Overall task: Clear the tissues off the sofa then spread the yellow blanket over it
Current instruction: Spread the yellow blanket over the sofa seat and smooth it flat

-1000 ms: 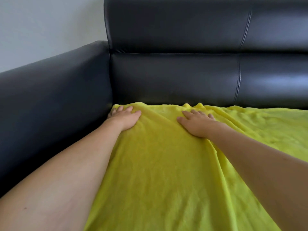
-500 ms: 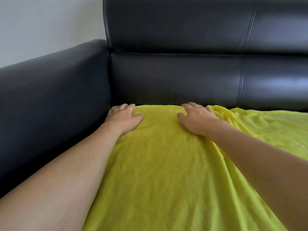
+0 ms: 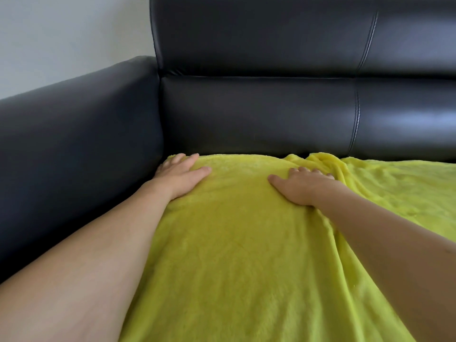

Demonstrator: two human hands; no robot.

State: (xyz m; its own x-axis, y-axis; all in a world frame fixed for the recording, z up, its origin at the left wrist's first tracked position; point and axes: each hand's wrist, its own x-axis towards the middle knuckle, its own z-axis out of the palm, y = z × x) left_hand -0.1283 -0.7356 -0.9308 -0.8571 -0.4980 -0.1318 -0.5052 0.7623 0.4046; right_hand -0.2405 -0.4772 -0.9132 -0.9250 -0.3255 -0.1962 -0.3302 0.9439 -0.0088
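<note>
The yellow blanket (image 3: 246, 255) lies across the seat of the black leather sofa (image 3: 259, 114), its far edge against the backrest. My left hand (image 3: 181, 175) rests flat on the blanket's back left corner, next to the armrest, fingers apart. My right hand (image 3: 304, 186) presses flat on the blanket further right, its fingers against a bunched fold near the backrest. Neither hand grips the cloth. No tissues are in view.
The sofa's armrest (image 3: 74, 134) runs along the left side. A pale wall (image 3: 69, 33) rises behind it. The blanket carries on to the right with small wrinkles (image 3: 394, 183).
Both hands have slid toward the backrest, pushing the blanket's far edge back. The stretch between them is smoother, and a fold has gathered beside my right hand.
</note>
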